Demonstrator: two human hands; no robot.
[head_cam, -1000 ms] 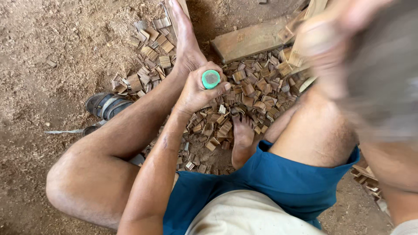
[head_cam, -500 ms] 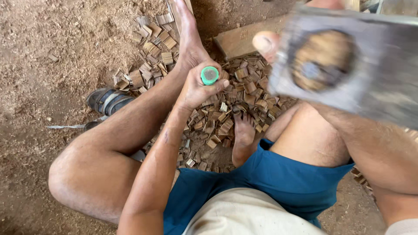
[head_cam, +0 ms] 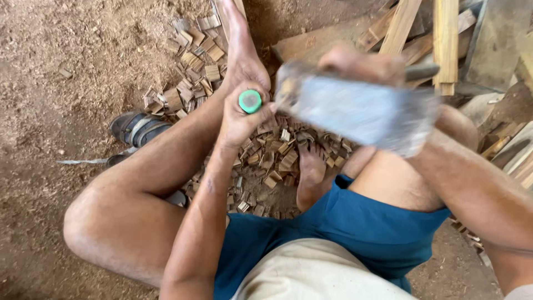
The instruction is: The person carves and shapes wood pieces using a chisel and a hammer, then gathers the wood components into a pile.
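we sit on the dirt floor (head_cam: 50, 66) with our knees spread, so the work sits low between our legs and right over the heap of small wood chips (head_cam: 277, 161). our left hand (head_cam: 241, 114) is wrapped tight around an upright tool with a green cap (head_cam: 250, 101), the cap facing up toward us; holding it vertical keeps its lower end down on the pile, though that end is hidden by the fist. the left arm runs straight down from the shoulder, the elbow close to the left knee. our right hand (head_cam: 363, 64) is closed around the handle of a broad flat blade (head_cam: 361, 111), blurred in the air just right of the green cap, forearm raised across the right thigh. long wooden slats (head_cam: 444, 39) lie stacked at upper right, near our right side. a dark sandal (head_cam: 136, 128) lies by our left leg.
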